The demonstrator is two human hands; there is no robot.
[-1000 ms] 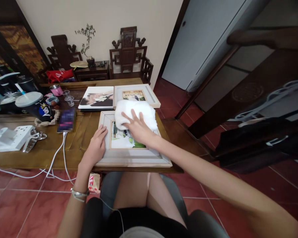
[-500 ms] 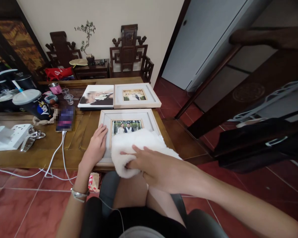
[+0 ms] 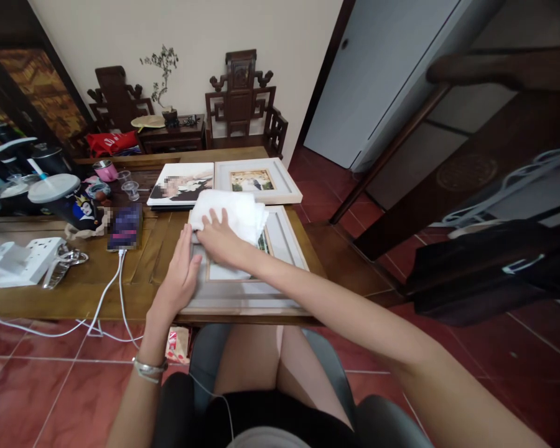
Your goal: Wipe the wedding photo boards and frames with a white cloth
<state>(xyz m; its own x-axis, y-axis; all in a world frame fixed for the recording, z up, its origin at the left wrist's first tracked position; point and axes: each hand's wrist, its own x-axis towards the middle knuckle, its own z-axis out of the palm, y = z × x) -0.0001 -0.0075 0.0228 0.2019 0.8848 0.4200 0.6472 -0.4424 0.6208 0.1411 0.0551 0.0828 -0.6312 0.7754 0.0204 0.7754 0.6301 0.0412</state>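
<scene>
A pale wooden picture frame (image 3: pixel 292 249) lies flat at the table's near edge, most of its photo hidden. Across its upper left part, my right hand (image 3: pixel 221 239) presses a folded white towel (image 3: pixel 231 208), fingers spread over the cloth and the thumb side partly hidden. My left hand (image 3: pixel 180 274) rests along the frame's left side, its fingers stretched out and the thumb apart. Just behind are a second framed photo (image 3: pixel 287 177) and a white-covered photo album or board (image 3: pixel 158 193), side by side.
To the left on the wooden table (image 3: pixel 158 249) are a phone (image 3: pixel 124 227) with a white cable, a power strip (image 3: pixel 37 258), a lidded black cup (image 3: pixel 77 208) and a pink mug (image 3: pixel 105 170). A dark wooden chair (image 3: pixel 392 180) stands at the right.
My right hand and the towel have moved from the frame's near right part to its upper left. My left hand has shifted slightly, with its fingers now straighter along the frame's side.
</scene>
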